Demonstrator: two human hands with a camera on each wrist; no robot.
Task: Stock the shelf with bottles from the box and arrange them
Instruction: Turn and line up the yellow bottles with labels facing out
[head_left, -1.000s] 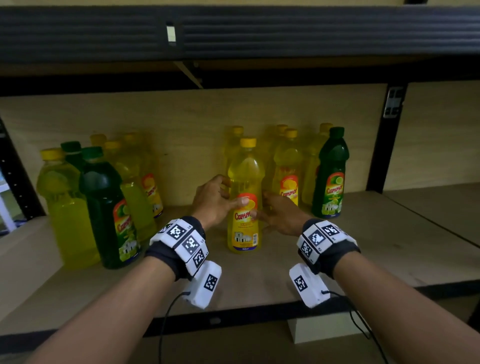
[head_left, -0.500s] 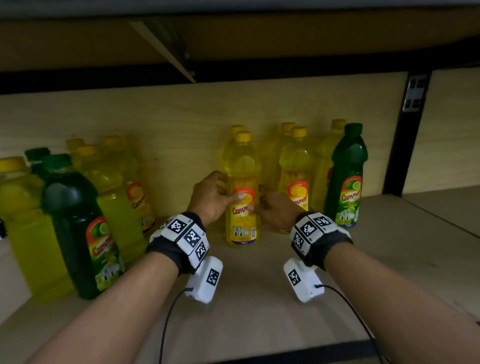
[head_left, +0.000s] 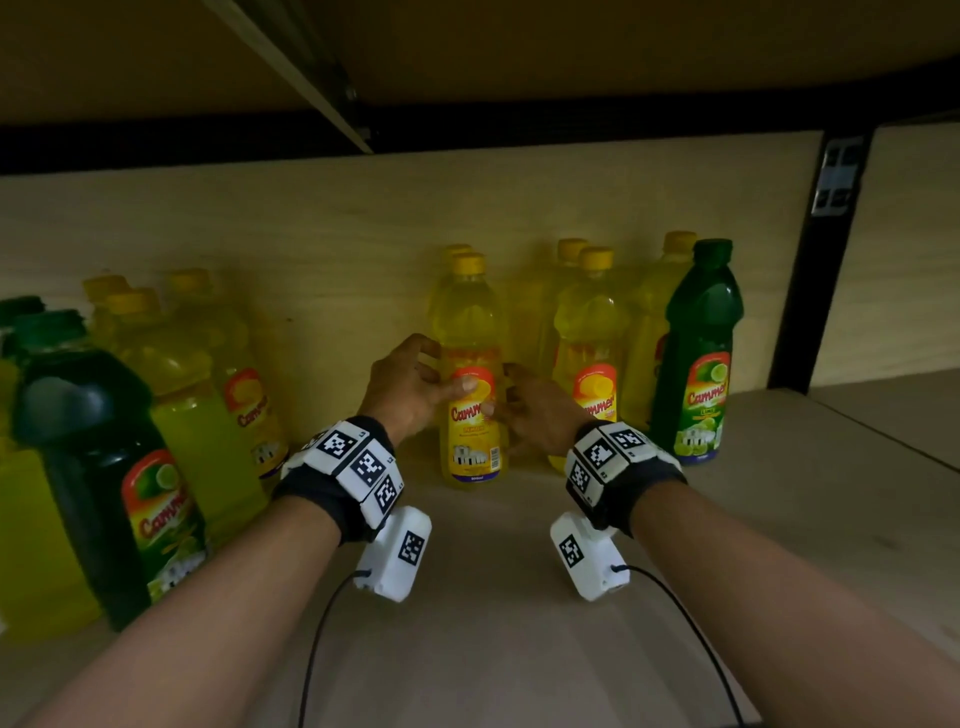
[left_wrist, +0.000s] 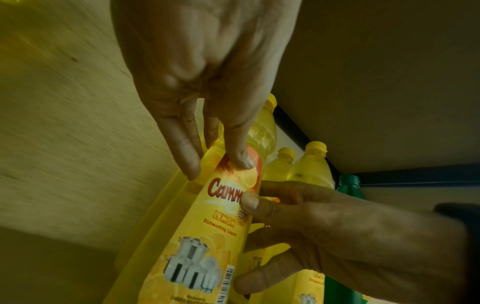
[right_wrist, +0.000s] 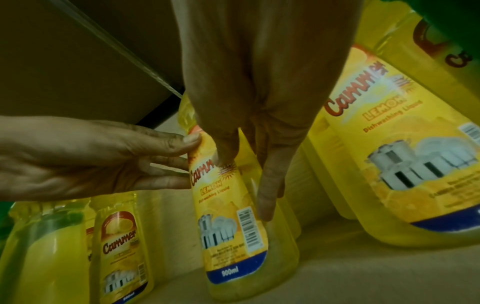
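A wooden shelf (head_left: 519, 649) with a pale grained back panel carries ranks of translucent plastic bottles. Near the middle of the back edge stands the yellow lemon bottle (head_left: 470, 395), upright, its base on the board; it has a ribbed shoulder, a yellow screw cap and a glossy yellow label with red lettering and a barcode. The left hand (head_left: 410, 389) grips it from the left, thumb pressed on the label front and fingers curled round the side. The right hand (head_left: 540, 410) holds it from the right, thumb tip on the label and fingers (right_wrist: 267, 197) extended down the smooth flank. Just right of it stand further yellow bottles (head_left: 589, 364), then a dark green bottle (head_left: 698, 358) with a green cap. Toward the left edge stands a mixed group, including a green bottle (head_left: 98, 467) at the front. Each wrist wears a black band with white marker blocks (head_left: 358, 462).
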